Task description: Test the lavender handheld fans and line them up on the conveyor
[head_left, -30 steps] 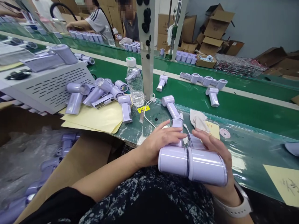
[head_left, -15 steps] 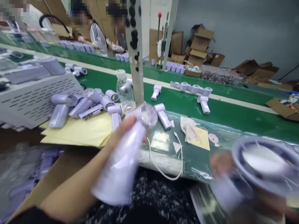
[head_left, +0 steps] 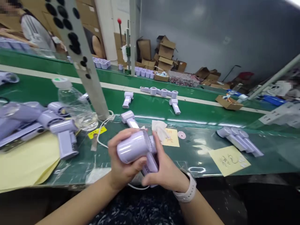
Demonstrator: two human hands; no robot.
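My left fingers (head_left: pixel 119 136) curl snugly around the barrel of a glossy lilac plastic pistol-shaped device (head_left: pixel 132 147), my right fingers (head_left: pixel 159 148) partly closed around its handle, over the dark-green counter's (head_left: pixel 199 137) near edge; it should feel light, stiff, slippery, best gripped by the handle.

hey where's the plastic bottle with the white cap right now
In the head view, the clear plastic bottle is on the left, between the heap of lavender handheld devices and the metal post.
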